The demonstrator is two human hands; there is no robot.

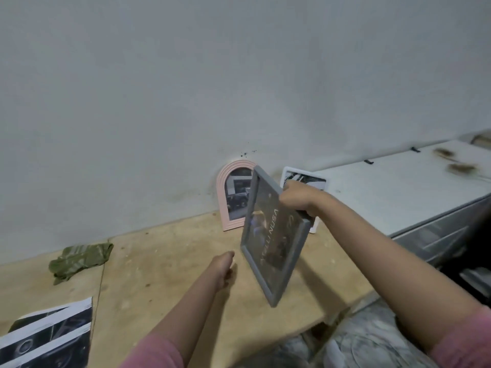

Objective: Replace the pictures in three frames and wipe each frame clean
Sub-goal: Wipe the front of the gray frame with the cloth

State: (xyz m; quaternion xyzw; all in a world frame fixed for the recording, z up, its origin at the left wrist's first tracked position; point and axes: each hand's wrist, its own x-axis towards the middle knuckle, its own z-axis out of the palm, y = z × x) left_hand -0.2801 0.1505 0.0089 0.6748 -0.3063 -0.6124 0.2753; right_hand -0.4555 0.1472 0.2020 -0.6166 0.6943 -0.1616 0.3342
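My right hand (pixel 296 199) grips the upper right edge of a grey rectangular picture frame (pixel 273 282) and holds it tilted in the air above the wooden tabletop (pixel 170 264). A dark picture with lettering shows in it. My left hand (pixel 222 264) reaches forward just left of the frame's lower edge, apart from it; its fingers are hidden from view. A pink arched frame (pixel 222 197) with a car picture leans on the wall behind. A white frame (pixel 288 172) stands to its right, mostly hidden by my right hand. A crumpled green cloth (pixel 79 258) lies at the left.
Loose black-and-white prints (pixel 47 338) lie at the table's front left corner. A white cabinet top (pixel 393 189) with drawers stretches along the right. The grey wall (pixel 212 88) rises directly behind the table. Patterned fabric (pixel 366 338) covers my lap at the bottom right.
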